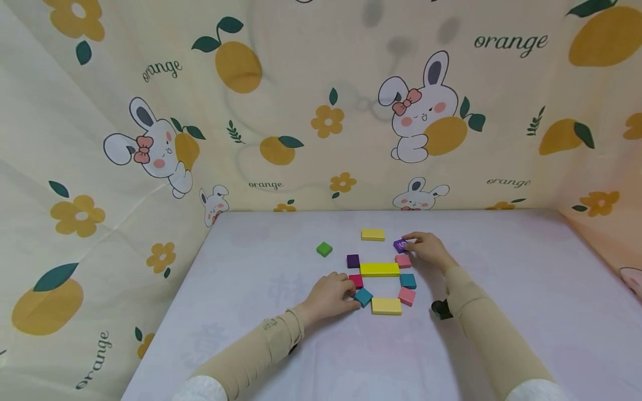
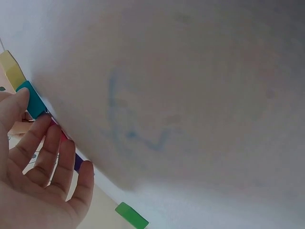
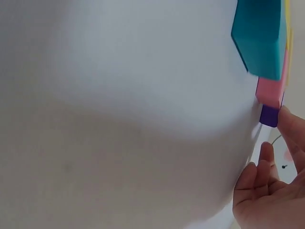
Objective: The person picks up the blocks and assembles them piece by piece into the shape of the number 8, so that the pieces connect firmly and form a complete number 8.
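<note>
In the head view my left hand (image 1: 326,298) is at the lower left of a ring of coloured blocks, thumb and index finger pinching a tilted teal block (image 1: 363,297). Its other fingertips lie along a red block (image 1: 356,280), just above the teal one. At the upper right my right hand (image 1: 428,249) pinches a purple block (image 1: 399,245) with a pale mark on top. A pink block (image 1: 403,260) lies just below it. In the right wrist view the thumb (image 3: 290,126) meets the purple block (image 3: 269,116), and the index finger is mostly hidden.
A long yellow block (image 1: 379,270) crosses the ring's middle, with a dark purple block (image 1: 353,261) at its left end. Teal (image 1: 408,281) and pink (image 1: 407,296) blocks line the right side. Pale yellow blocks lie below (image 1: 386,306) and above (image 1: 373,235); a green block (image 1: 324,249) sits apart, left.
</note>
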`<move>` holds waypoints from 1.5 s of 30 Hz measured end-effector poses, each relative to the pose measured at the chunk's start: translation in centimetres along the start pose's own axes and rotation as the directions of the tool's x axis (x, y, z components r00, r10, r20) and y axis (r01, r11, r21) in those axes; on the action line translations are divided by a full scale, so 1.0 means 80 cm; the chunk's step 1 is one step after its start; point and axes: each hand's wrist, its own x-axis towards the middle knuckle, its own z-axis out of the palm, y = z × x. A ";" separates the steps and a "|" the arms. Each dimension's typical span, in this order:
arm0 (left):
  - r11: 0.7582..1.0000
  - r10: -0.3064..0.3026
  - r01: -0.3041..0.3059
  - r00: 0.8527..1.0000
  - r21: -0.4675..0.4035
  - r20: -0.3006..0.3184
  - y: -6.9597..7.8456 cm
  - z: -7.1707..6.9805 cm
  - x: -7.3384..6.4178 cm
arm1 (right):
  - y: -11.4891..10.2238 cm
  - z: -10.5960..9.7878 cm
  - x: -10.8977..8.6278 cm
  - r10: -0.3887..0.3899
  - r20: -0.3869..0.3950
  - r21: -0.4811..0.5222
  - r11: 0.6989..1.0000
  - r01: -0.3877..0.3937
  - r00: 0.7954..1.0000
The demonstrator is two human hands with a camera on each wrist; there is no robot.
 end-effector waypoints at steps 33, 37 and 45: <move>0.999 -0.038 0.038 0.998 0.005 0.050 0.000 -0.001 0.001 | 0.005 0.010 0.004 -0.040 0.091 0.045 0.998 0.037 0.995; 0.999 -0.038 0.038 0.998 0.007 0.052 0.000 -0.001 0.001 | 0.006 0.010 0.004 -0.034 0.101 0.055 0.998 0.029 0.994; 0.999 -0.039 0.038 0.998 0.003 0.053 -0.001 -0.002 0.000 | 0.004 0.010 0.005 -0.023 0.108 0.043 0.999 0.019 0.994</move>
